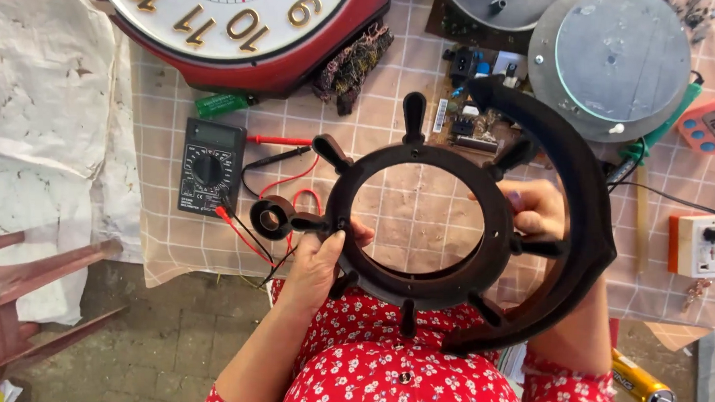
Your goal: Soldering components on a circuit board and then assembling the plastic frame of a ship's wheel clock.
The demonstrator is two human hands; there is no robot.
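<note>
A dark brown wheel-shaped frame, a ring with short spokes sticking out all round and a curved arc on its right side, is held up above the near edge of the table, in the middle of the view. The left hand grasps the ring at its lower left, thumb pressed on the front face. The right hand grips the ring's right side, fingers curled around it between ring and arc. A small dark ring sits at the end of the frame's left spoke. Beyond it, on the checked cloth, a black multimeter lies to the left with red and black leads. A red-rimmed wall clock lies far left, a round grey disc far right, and a white socket adapter at the right.
</note>
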